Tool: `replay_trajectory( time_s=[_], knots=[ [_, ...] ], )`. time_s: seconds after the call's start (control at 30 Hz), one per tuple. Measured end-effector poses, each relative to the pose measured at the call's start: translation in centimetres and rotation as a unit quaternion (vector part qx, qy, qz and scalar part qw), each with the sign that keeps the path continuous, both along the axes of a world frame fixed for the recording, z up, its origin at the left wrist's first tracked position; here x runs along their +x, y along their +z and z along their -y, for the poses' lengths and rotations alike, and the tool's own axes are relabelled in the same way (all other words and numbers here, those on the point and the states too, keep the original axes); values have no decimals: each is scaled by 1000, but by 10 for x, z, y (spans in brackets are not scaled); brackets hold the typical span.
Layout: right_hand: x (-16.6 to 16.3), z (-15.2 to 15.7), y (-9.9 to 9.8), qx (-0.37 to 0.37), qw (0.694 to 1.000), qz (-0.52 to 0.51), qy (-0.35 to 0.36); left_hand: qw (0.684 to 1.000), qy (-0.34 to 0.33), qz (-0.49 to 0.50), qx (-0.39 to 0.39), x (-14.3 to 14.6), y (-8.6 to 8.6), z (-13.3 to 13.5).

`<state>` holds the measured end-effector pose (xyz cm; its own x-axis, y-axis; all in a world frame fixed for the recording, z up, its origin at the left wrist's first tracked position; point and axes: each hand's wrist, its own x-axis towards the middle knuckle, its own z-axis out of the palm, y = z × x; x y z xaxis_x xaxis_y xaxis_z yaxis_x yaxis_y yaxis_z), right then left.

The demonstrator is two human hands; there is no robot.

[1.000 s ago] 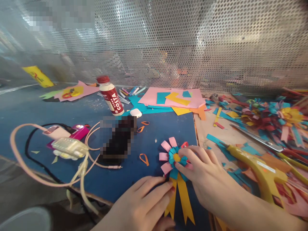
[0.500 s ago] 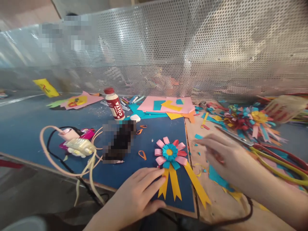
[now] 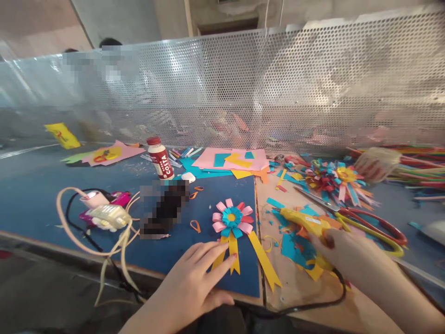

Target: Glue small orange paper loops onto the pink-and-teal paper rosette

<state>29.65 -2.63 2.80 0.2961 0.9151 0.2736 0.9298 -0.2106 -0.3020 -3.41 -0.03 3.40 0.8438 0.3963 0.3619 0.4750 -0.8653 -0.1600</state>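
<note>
A paper flower rosette [image 3: 232, 217] with pink and red loops, a blue middle and yellow tails lies flat on the blue table. My left hand [image 3: 200, 273] rests with its fingers stretched out over two of the tails. A third yellow tail [image 3: 265, 262] lies off to the right, its top end at the petals. On the wooden strip, my right hand [image 3: 342, 250] is closed round the handle of a yellow hot glue gun [image 3: 306, 222], whose nozzle points left toward the rosette. Its black cord loops down below the hand. Blue and orange paper scraps [image 3: 294, 250] lie under the gun.
Red-and-yellow-handled scissors [image 3: 347, 215] lie right of the gun, near finished paper flowers [image 3: 333, 181]. A Costa bottle [image 3: 160, 160] and pink paper sheets [image 3: 208, 159] stand and lie behind. A power strip with cables [image 3: 109, 211] sits left. Orange paper loops [image 3: 195, 226] lie near the rosette.
My right hand has moved down and now grips the glue gun, which was hidden behind it before. The camera view has shifted slightly; my left hand stays over the yellow tails.
</note>
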Motion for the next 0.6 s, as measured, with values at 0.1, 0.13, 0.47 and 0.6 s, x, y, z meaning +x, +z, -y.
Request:
replay_trajectory(
  time_s=[0.1, 0.13, 0.47, 0.6],
  knots=[
    [7, -1, 2, -19, 995, -92, 17, 1000, 16, -17, 2, -1, 1, -5],
    [8, 0, 3, -9, 988, -147, 38, 1000, 23, -20, 7, -1, 2, -8],
    [-38, 36, 29, 38, 699, -708, 91, 996, -58, 11, -61, 57, 7, 4],
    [-45, 41, 30, -6, 832, -537, 137, 996, -64, 4, -66, 64, -2, 8]
  ],
)
